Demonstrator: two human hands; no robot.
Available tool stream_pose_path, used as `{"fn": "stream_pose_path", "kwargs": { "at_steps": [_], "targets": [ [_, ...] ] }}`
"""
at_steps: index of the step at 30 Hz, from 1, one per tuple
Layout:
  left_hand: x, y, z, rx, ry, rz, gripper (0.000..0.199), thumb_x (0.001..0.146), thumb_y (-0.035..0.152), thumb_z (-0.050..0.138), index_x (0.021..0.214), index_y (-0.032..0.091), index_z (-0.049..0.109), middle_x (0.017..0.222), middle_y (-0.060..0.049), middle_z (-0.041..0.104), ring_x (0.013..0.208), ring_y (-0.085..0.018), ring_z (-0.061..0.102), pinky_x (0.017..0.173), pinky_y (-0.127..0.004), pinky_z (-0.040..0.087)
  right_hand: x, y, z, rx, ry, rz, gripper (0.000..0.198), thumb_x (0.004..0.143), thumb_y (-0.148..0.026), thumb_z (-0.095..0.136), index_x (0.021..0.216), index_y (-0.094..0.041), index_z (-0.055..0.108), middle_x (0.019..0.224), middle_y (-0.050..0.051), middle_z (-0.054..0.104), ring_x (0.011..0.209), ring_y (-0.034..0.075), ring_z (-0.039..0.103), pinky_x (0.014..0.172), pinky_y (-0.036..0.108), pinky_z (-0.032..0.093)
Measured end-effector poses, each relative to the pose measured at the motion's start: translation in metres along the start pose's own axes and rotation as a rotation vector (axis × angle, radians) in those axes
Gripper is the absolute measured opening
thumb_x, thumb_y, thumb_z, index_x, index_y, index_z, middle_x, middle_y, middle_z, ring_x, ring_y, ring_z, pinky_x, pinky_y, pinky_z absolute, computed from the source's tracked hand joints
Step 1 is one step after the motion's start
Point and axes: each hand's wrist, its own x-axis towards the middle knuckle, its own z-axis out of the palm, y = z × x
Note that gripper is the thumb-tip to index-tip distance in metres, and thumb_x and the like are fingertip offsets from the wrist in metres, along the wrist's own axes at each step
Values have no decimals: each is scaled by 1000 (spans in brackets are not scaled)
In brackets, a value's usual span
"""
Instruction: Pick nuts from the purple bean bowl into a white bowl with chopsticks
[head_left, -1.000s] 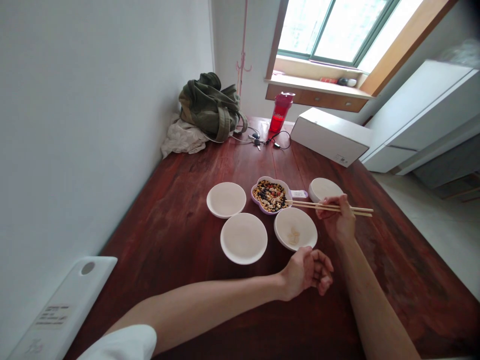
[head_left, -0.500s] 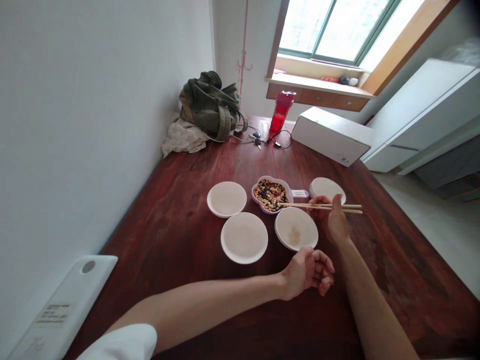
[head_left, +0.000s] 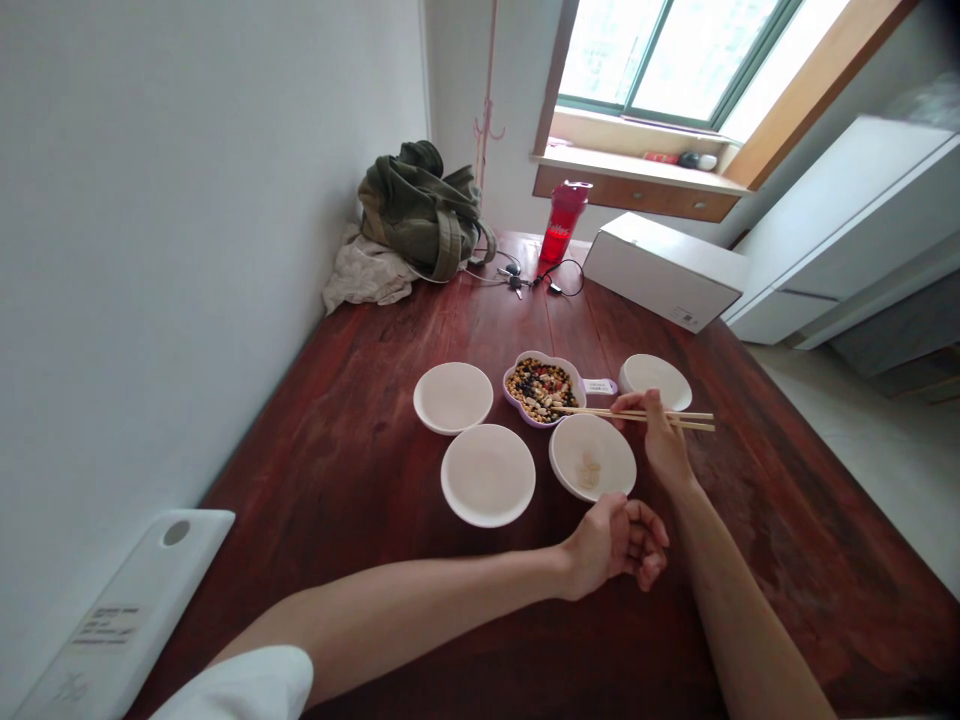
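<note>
My right hand (head_left: pixel 652 435) is closed around a pair of chopsticks (head_left: pixel 694 420). Their tips rest at the near right edge of the mixed beans and nuts (head_left: pixel 540 388) in a lilac flower-shaped dish (head_left: pixel 513 402). Just below that dish, a white bowl (head_left: pixel 611 450) holds a few pale pieces (head_left: pixel 588 470). My left hand (head_left: pixel 619 545) lies by this bowl's near rim, palm partly up, fingers loosely curled and apart, with nothing in it. Two more white bowls, one nearer (head_left: pixel 487 475) and one farther (head_left: pixel 453 398), stand to the left; another white bowl (head_left: pixel 656 380) is behind my right hand.
At the back of the dark red table (head_left: pixel 360 440) are a green bag (head_left: pixel 420 210) on a pale cloth (head_left: pixel 367 270), keys (head_left: pixel 514 280) with a cable, a red bottle (head_left: pixel 562 225) and a white box (head_left: pixel 664 270). A white labelled board (head_left: pixel 127 620) lies along the left wall.
My right hand and the chopsticks have shifted slightly left, and the tips have moved a little left at the dish. My left hand has stayed in place.
</note>
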Motion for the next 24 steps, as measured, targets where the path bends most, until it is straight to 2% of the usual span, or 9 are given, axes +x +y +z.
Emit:
{"fn": "stream_pose_path", "kwargs": {
  "at_steps": [4, 11, 18, 24],
  "targets": [
    [0, 0, 0, 8, -11, 0, 51, 93, 54, 21, 89, 17, 55, 61, -2, 53, 54, -18, 48, 61, -31, 38, -2, -1, -2, 108, 7, -14, 56, 96, -69, 46, 77, -22, 69, 58, 1, 61, 47, 14, 52, 44, 26, 38],
    [1, -1, -1, 0, 0, 10, 51, 91, 55, 22, 88, 17, 55, 61, -3, 53, 54, -18, 48, 61, -32, 38, -2, 0, -1, 233, 6, 21, 55, 90, -76, 50, 80, -25, 66, 64, 3, 67, 56, 18, 65, 46, 28, 47],
    [2, -4, -2, -5, -8, 20, 51, 92, 55, 23, 88, 16, 56, 61, -3, 51, 54, -17, 48, 60, -32, 38, 2, 3, 2, 113, 35, 16, 60, 87, -80, 51, 76, -24, 67, 64, 3, 68, 59, 19, 67, 48, 29, 48],
    [2, -4, -2, -3, -14, 19, 51, 94, 53, 20, 89, 16, 55, 62, -3, 51, 54, -18, 47, 61, -32, 39, 2, 2, 3, 16, 79, -37, 59, 91, -76, 50, 76, -23, 71, 60, 1, 67, 48, 15, 58, 43, 28, 40]
  ]
}}
